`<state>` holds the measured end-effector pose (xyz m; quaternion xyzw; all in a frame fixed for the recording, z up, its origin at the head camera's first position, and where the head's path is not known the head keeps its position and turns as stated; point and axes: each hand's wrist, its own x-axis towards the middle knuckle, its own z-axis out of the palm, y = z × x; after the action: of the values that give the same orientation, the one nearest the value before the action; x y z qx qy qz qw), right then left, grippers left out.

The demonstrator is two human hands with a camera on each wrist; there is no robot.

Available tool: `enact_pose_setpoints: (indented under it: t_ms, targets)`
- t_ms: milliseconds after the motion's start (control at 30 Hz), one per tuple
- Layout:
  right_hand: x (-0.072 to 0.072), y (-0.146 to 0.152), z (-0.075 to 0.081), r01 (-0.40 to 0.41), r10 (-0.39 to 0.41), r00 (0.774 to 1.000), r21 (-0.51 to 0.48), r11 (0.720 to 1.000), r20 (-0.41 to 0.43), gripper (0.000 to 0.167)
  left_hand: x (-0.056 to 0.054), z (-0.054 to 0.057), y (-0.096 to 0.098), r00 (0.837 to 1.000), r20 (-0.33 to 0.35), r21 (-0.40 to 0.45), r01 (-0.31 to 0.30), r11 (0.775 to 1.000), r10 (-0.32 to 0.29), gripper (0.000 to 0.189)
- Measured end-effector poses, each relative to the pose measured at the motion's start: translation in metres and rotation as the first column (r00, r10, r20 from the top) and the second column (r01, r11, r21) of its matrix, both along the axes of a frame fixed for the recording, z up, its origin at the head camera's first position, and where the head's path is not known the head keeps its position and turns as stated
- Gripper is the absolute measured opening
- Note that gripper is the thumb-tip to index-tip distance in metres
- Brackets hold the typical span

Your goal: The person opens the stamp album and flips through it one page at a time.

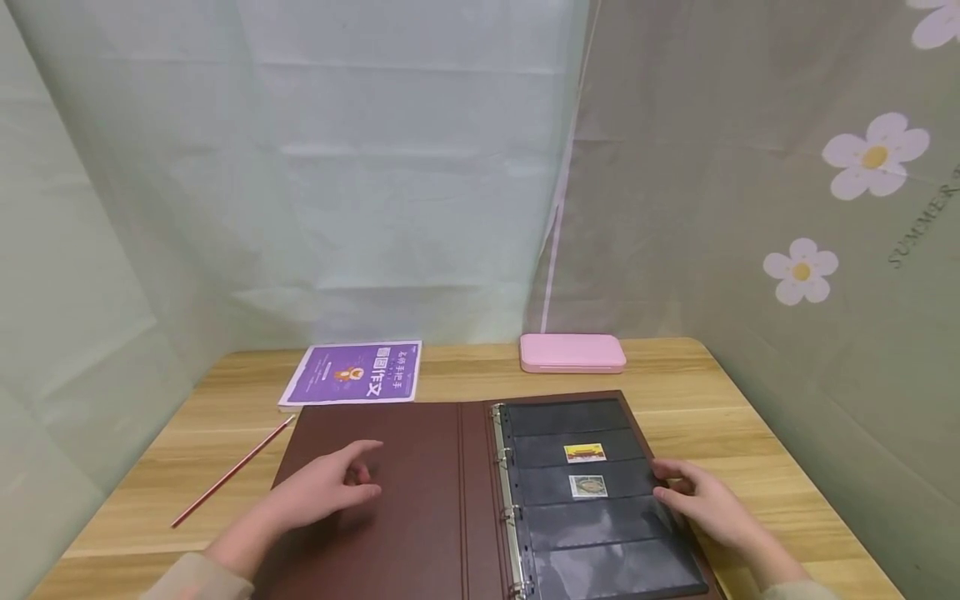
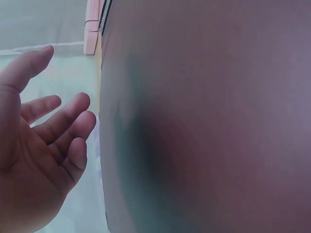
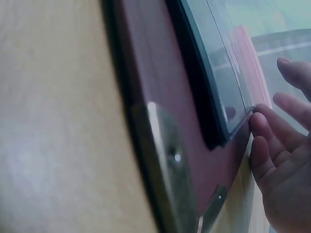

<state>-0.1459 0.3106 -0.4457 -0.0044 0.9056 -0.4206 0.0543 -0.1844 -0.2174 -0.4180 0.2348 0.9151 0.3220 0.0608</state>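
Note:
A brown ring-binder stamp album (image 1: pixel 405 517) lies spread on the table, with black pocket pages (image 1: pixel 600 571) on its right side. Two stamps sit in the pockets, a yellow and red stamp (image 1: pixel 585 452) above a greenish stamp (image 1: pixel 588 486). Over the bare left cover hovers my left hand (image 1: pixel 322 492), fingers loosely bent and nothing held, as the palm (image 2: pixel 36 170) in the left wrist view also shows. My right hand (image 1: pixel 705 500) is at the pages' right edge, its fingertips (image 3: pixel 260 121) seeming to touch the album's edge. Whether they lift any page is unclear.
Behind the album lie a purple book (image 1: pixel 352 375) and a pink pencil case (image 1: pixel 572 353). A thin red stick-like pencil (image 1: pixel 232 472) lies left of the cover. Metal rings (image 1: pixel 510 512) stand along the spine. Cloth curtains (image 1: pixel 412 167) enclose the wooden table (image 1: pixel 720 400).

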Motion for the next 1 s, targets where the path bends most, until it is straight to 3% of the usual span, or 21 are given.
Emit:
enact_pose_setpoints:
  t_ms: [633, 1000]
  targets:
    - [-0.002, -0.004, -0.002, 0.039, -0.039, 0.999, 0.038, 0.999, -0.001, 0.053, -0.005, -0.010, 0.018, 1.000, -0.006, 0.025, 0.026, 0.999, -0.026, 0.058]
    - [0.000, -0.007, -0.003, 0.061, -0.061, 0.998, 0.025, 0.998, -0.011, 0.049, -0.004, -0.017, 0.029, 0.998, 0.037, 0.030, 0.048, 0.998, -0.049, 0.061]
